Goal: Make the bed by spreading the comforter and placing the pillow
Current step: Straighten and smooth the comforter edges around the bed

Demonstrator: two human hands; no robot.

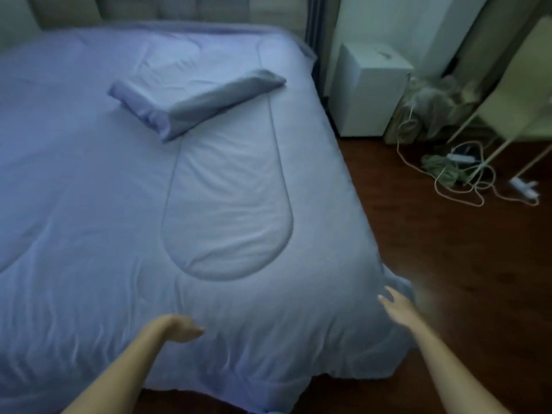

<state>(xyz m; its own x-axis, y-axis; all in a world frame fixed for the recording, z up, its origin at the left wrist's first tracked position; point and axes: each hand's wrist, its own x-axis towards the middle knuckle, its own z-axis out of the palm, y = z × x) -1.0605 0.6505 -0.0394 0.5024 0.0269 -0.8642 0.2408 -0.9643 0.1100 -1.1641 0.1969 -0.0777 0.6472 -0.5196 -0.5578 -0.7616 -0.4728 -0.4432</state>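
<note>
— Where's the comforter?
— The comforter [119,204] lies spread over the bed and fills the left and centre of the frame. Its corner drapes at the lower right over the wooden floor [448,264].
— And the pillow?
— The pillow [191,103] lies askew on top, upper centre, well apart from my hands.
— Your grip?
— My left hand [179,328], lower centre, is above the near edge, fingers relaxed, holding nothing. My right hand [394,303], lower right, is by the draped corner with its fingers straight. I cannot tell whether it touches the cloth.
</note>
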